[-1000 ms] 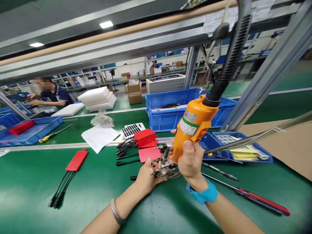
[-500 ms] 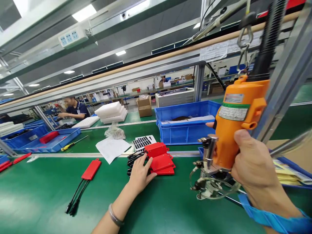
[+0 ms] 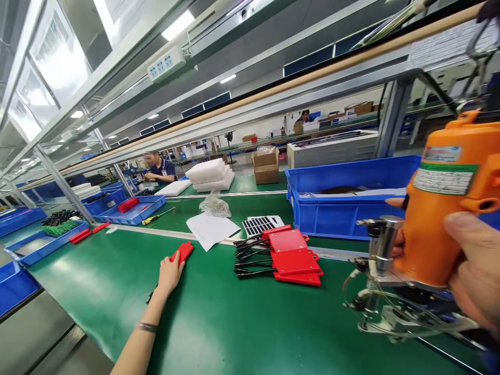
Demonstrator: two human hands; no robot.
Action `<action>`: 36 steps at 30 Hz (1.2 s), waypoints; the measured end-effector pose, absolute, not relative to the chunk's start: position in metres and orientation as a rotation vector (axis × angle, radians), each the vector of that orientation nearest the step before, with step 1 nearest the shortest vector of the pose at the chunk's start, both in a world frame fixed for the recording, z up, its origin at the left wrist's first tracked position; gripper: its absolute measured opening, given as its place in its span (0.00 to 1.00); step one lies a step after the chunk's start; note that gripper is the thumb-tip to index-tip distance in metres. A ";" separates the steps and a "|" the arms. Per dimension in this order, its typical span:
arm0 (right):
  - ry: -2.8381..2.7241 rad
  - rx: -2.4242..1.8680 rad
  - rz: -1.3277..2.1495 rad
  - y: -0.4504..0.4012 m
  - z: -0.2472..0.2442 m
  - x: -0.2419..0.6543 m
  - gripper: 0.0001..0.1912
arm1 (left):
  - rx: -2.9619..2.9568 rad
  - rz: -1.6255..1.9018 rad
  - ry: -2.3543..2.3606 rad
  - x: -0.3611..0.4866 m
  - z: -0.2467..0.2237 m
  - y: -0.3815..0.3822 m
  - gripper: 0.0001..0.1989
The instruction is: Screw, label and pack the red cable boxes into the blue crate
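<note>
My left hand (image 3: 169,275) is closed on a single flat red case (image 3: 185,252) lying on the green bench. Its black leads are mostly hidden under the hand and wrist. At the right, my right hand (image 3: 474,271) grips an orange electric screwdriver (image 3: 437,208) upright by its body; the hand is partly cut off by the frame. Below the driver's body sits a metal head (image 3: 385,245) with thin tubes and fittings. Between the hands lies a pile of red cases (image 3: 295,260), their black cables (image 3: 253,260) pointing left.
Behind the pile stand a blue bin (image 3: 332,213), a sheet of black stickers (image 3: 261,225), white paper (image 3: 211,229) and a crumpled plastic bag (image 3: 216,204). A yellow screwdriver (image 3: 150,219) and blue trays (image 3: 136,212) are farther left. Across the bench a co-worker (image 3: 162,169) sits.
My left hand has moved left from the pile onto the single red case. The view has swung left, so the orange screwdriver in my right hand appears farther right.
</note>
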State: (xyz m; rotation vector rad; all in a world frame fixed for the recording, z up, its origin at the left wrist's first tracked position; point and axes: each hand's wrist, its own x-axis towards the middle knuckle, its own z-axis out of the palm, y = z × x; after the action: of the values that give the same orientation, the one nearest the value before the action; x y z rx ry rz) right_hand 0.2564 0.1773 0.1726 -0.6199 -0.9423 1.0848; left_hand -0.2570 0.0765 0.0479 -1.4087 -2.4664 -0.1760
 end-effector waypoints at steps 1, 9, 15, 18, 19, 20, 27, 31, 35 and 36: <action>-0.962 -0.668 1.097 0.172 0.178 0.255 0.15 | -1.432 -0.199 -2.441 -0.253 0.049 0.077 0.22; -1.005 -0.681 1.004 0.154 0.191 0.238 0.26 | -2.381 -0.500 -1.725 -0.075 0.075 0.085 0.23; -1.069 -0.616 0.927 0.158 0.170 0.229 0.24 | -2.754 -0.297 -1.425 0.033 0.057 0.096 0.25; -1.083 -0.595 0.923 0.162 0.164 0.223 0.24 | -2.731 -0.274 -1.458 0.039 0.044 0.102 0.25; -1.088 -0.595 0.922 0.163 0.163 0.221 0.24 | -2.725 -0.276 -1.467 0.038 0.042 0.103 0.25; -1.092 -0.596 0.919 0.164 0.163 0.220 0.25 | -2.722 -0.280 -1.472 0.037 0.040 0.103 0.24; -1.092 -0.638 0.931 0.161 0.162 0.213 0.26 | -2.717 -0.335 -1.485 0.039 0.039 0.100 0.21; -1.101 -0.629 0.924 0.159 0.160 0.213 0.26 | -2.725 -0.332 -1.476 0.040 0.039 0.102 0.22; -1.103 -0.636 0.911 0.159 0.157 0.212 0.25 | -2.720 -0.307 -1.465 0.040 0.039 0.102 0.22; -1.103 -0.637 0.914 0.159 0.157 0.211 0.25 | -2.717 -0.307 -1.467 0.040 0.039 0.102 0.22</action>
State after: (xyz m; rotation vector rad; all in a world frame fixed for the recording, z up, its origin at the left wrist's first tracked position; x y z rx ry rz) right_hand 0.2113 0.1592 0.1570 -0.6370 -1.1028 0.9143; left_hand 0.0401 0.1021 0.0388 -2.7175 -1.4666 -0.3068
